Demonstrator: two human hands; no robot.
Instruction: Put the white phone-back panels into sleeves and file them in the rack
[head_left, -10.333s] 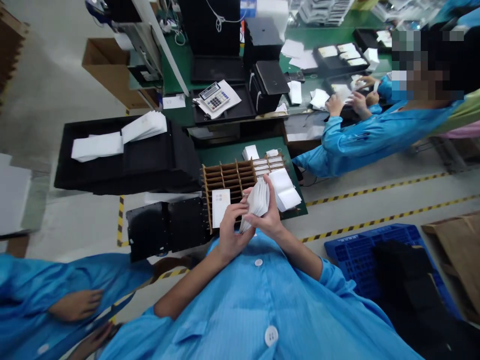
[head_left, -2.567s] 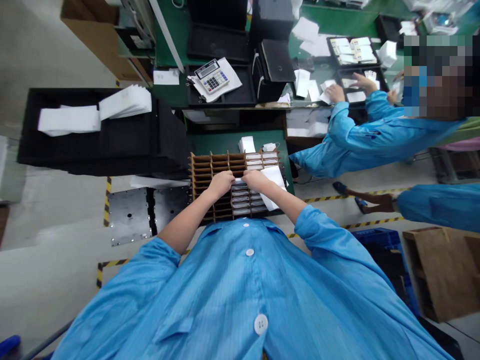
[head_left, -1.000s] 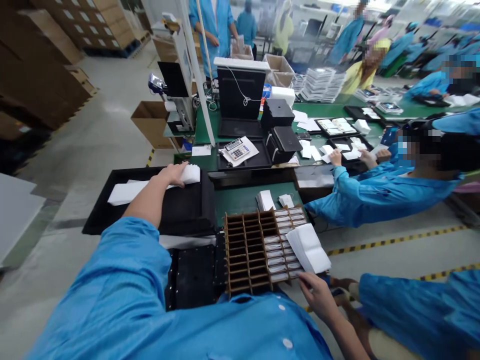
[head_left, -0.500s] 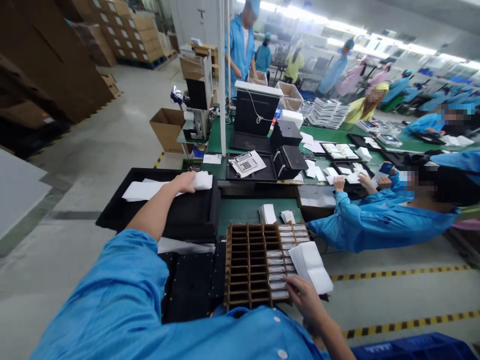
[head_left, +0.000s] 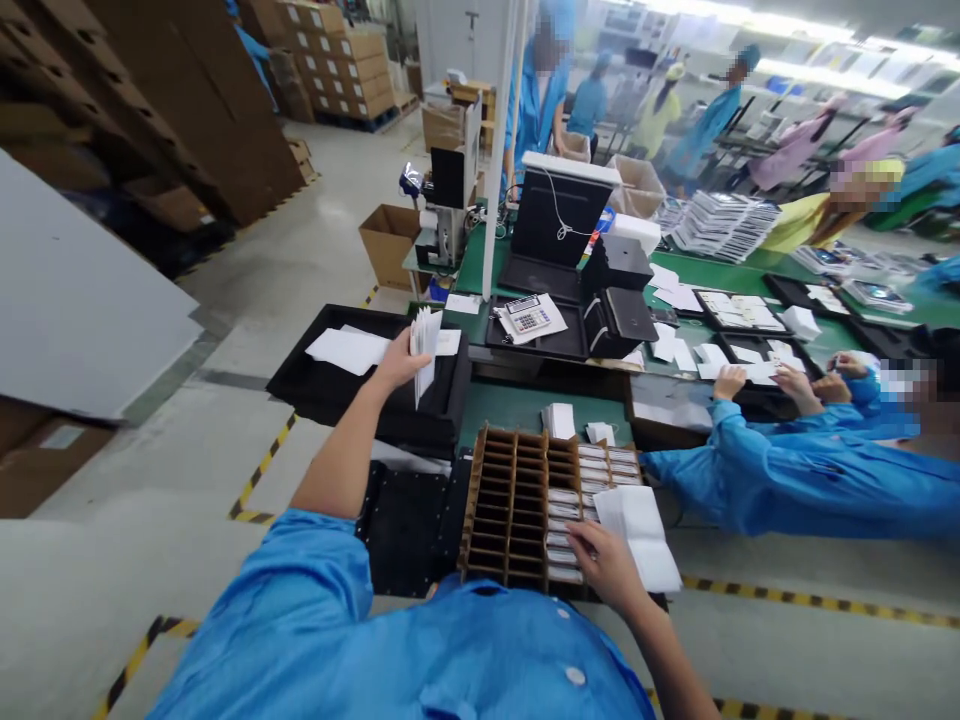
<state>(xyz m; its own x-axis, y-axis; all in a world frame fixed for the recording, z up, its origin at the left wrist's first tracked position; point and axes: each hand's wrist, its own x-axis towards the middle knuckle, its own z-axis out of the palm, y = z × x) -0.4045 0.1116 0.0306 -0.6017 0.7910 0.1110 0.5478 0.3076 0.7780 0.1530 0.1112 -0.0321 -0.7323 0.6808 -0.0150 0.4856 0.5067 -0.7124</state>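
My left hand (head_left: pixel 399 362) is closed around a bundle of thin white paper slips (head_left: pixel 426 355), standing on edge above a black tray (head_left: pixel 352 400). More white paper sheets (head_left: pixel 349 350) lie in that tray. My right hand (head_left: pixel 604 562) rests over the near right part of a brown cardboard divider box (head_left: pixel 512 500), fingers loosely bent and slightly apart, with nothing visible between them. Its fingertips are at white packets (head_left: pixel 562 535) standing in the cells; whether they touch is unclear. Left-hand columns of the box hold nothing visible. A folded white paper stack (head_left: pixel 641 535) lies on its right side.
Small white stacks (head_left: pixel 559 420) stand behind the box on the green bench. Beyond are a calculator (head_left: pixel 532 318), black boxes (head_left: pixel 619 320) and a white post (head_left: pixel 499 160). At right a co-worker's blue sleeve (head_left: pixel 757 470) comes close to the box.
My left hand has lifted the white slips from the tray and turned them on edge. My right hand stays by the packets. The whole view has shifted.
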